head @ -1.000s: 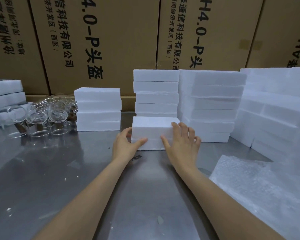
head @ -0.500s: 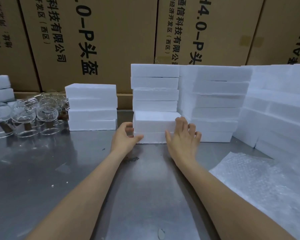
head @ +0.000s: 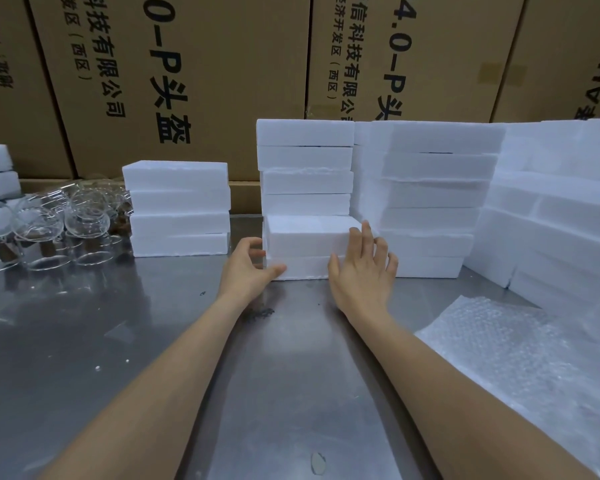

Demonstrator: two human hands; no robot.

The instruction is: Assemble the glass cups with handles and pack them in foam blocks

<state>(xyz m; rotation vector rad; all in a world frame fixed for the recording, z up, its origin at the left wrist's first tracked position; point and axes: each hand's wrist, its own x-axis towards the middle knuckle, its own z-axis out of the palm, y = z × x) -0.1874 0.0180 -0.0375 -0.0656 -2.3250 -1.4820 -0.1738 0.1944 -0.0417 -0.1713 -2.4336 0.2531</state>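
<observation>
A closed pair of foam blocks (head: 307, 249) sits on the steel worktop (head: 153, 341) straight ahead of both hands, its long axis running left to right across the person's front, and it touches the foot of the foam stack behind it. The left hand (head: 246, 268) has its thumb along the lower front edge and curled fingers at the left end, so it grips that end. The right hand (head: 362, 271) lies flat with fingers spread and straight against the right front corner, pressing rather than clasping. Both hands are about equally near. I judge the next move turns on this pair being free to slide toward the person.

The glass cups (head: 59, 220) are bunched well off to the left; their number is hard to tell. Left of the pair stands a stack of four blocks (head: 179, 209). Behind it, four blocks (head: 305, 168) show above the pair. Sheets of bubble wrap (head: 520, 348) lie at the right.
</observation>
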